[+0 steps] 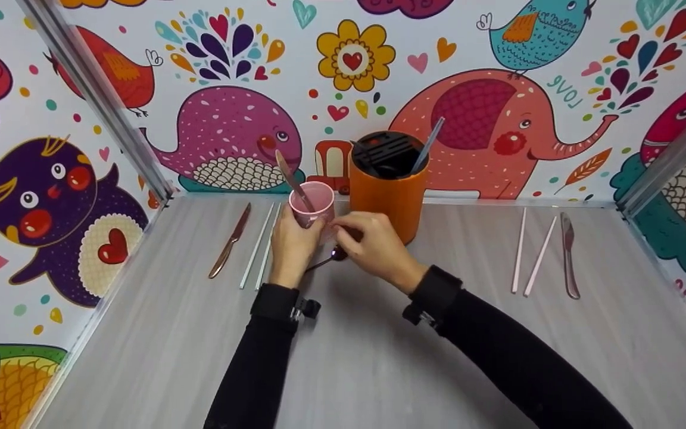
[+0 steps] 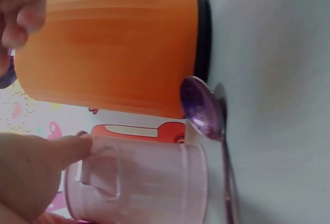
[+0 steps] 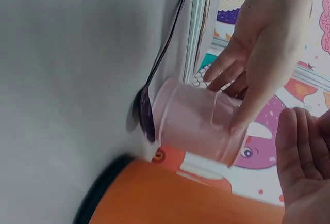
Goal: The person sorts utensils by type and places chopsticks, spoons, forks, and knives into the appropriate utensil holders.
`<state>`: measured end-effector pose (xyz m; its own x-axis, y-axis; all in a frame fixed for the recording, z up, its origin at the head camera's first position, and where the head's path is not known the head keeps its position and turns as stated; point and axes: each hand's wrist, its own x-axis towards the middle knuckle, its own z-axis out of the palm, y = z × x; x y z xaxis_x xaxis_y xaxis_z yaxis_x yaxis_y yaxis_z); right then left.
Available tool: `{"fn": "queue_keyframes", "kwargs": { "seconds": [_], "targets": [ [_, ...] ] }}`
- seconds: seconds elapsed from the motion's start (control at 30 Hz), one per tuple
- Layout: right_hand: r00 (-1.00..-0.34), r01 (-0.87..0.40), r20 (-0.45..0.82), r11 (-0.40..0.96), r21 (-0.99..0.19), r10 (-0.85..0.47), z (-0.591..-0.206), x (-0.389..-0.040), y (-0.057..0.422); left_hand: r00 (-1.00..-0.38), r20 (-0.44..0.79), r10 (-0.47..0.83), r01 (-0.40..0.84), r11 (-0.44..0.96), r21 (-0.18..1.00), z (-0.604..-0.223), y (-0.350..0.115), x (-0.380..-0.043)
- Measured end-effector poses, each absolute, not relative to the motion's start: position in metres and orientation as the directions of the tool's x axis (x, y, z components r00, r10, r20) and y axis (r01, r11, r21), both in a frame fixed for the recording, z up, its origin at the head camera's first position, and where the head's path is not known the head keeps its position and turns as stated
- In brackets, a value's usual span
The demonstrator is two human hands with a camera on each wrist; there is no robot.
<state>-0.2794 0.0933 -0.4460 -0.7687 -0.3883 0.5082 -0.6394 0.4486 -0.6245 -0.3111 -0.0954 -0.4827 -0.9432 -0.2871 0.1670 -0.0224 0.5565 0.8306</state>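
Note:
My left hand [image 1: 295, 247] grips a pink cup [image 2: 154, 182] near its rim, the thumb lying on the side by the handle. A copper-coloured table knife [image 1: 291, 176] leans inside the cup, sticking up past the rim. Just right of the cup is my right hand [image 1: 379, 247], its fingers loosely bent; I see nothing held in it in the right wrist view, where only part of the hand [image 3: 304, 157] shows. A dark shiny spoon [image 2: 203, 108] lies on the table between the cup and the orange utensil holder [image 1: 387, 202].
The holder has a black slotted top with a clear bluish stick [image 1: 429, 143] in it. Left lie a copper knife [image 1: 231, 241] and two pale sticks [image 1: 256, 250]. Two pinkish sticks [image 1: 520, 250] and another knife [image 1: 568, 256] lie right. A patterned wall [image 1: 343, 107] stands behind.

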Motion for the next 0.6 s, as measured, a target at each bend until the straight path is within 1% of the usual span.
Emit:
{"fn": "queue_keyframes", "kwargs": {
  "seconds": [0.2,0.37,0.43,0.5,0.6],
  "targets": [
    [-0.741,-0.671,0.539,0.476,-0.569,-0.401,-0.451,-0.271,0.130,-0.943,0.162,-0.290,-0.034,0.568,0.823,-0.477,-0.093,-0.307],
    [-0.738,-0.672,0.539,0.504,-0.542,-0.405,-0.461,-0.265,0.170,-0.950,0.120,-0.287,-0.060,0.549,0.834,-0.473,-0.093,-0.306],
    [-0.753,-0.654,0.535,0.527,-0.543,-0.383,-0.465,-0.266,0.187,-0.951,0.107,-0.290,-0.070,0.539,0.839,-0.471,-0.094,-0.306],
    [-0.783,-0.614,0.521,0.560,-0.557,-0.340,-0.469,-0.270,0.203,-0.950,0.102,-0.296,-0.075,0.531,0.844,-0.470,-0.095,-0.306],
    [-0.866,-0.485,0.438,0.620,-0.617,-0.241,-0.472,-0.280,0.230,-0.946,0.116,-0.302,-0.068,0.536,0.841,-0.467,-0.095,-0.305]
  ]
}}
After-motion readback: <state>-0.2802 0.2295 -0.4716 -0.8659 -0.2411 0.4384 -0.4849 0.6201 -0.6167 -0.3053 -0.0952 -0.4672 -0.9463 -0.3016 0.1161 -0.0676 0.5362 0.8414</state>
